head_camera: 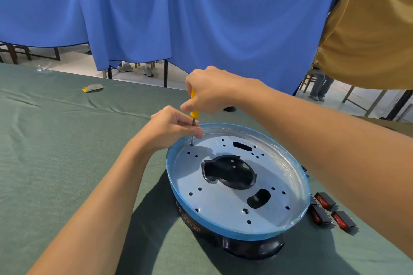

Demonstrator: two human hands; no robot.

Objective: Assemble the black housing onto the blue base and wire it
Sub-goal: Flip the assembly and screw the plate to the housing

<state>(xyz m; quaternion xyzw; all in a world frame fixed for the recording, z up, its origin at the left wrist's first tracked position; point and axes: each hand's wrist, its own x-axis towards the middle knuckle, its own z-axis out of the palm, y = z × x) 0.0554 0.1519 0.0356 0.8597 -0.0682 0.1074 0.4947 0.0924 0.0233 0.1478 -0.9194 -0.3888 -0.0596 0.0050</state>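
Fastening under way: your left hand pinches the shaft of one yellow screwdriver, your right hand, grip clamped round its handle, tip at a far-left hole in the blue base. It sits atop the black housing on the desk. Next move likely needs upright, steady turns. Three red switches lie right.

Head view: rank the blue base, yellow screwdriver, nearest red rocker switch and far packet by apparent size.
1. blue base
2. yellow screwdriver, partly hidden
3. red rocker switch and packet look alike; the packet lies farther away, so unranked
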